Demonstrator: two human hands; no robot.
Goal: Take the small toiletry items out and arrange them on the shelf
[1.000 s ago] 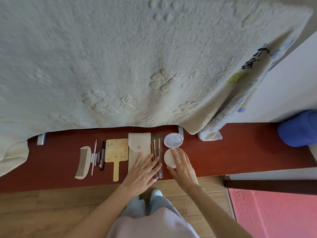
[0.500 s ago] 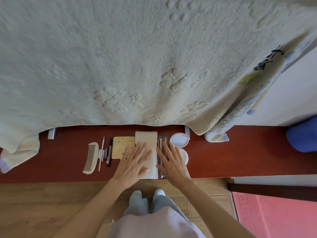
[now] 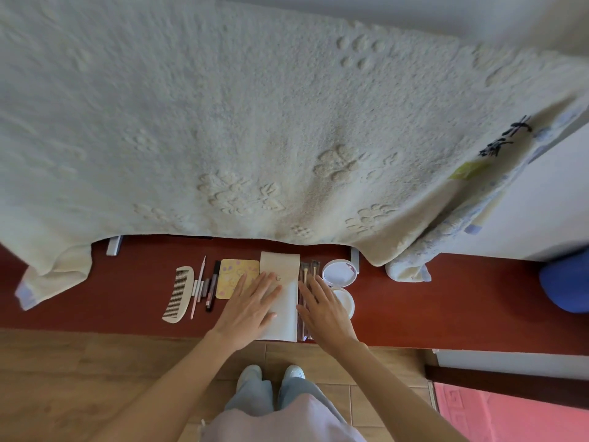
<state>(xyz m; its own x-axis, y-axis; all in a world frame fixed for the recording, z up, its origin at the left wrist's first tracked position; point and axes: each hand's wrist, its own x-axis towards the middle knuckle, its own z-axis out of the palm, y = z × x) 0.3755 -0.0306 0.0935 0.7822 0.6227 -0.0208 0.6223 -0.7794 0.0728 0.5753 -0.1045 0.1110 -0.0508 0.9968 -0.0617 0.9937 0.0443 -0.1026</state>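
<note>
A row of toiletry items lies on the red-brown shelf (image 3: 446,301). From the left: a cream comb (image 3: 178,293), thin pencils and sticks (image 3: 204,285), a yellow patterned hand mirror (image 3: 236,275), a beige pouch (image 3: 283,282), small brushes (image 3: 307,269) and an open round white compact (image 3: 339,274). My left hand (image 3: 250,309) lies flat with straight fingers over the mirror's handle and the pouch's left side. My right hand (image 3: 322,309) lies flat over the brushes, next to the compact's lower half (image 3: 345,303).
A large cream towel (image 3: 255,122) hangs above and hides the back of the shelf. A second patterned towel (image 3: 411,266) droops at the right. A blue object (image 3: 567,285) sits at the shelf's far right. Wooden floor, my shoes and a pink mat (image 3: 516,413) lie below.
My right hand moved left from the compact onto the brushes. My left hand shifted slightly up along the pouch and mirror. The view tilted a little.
</note>
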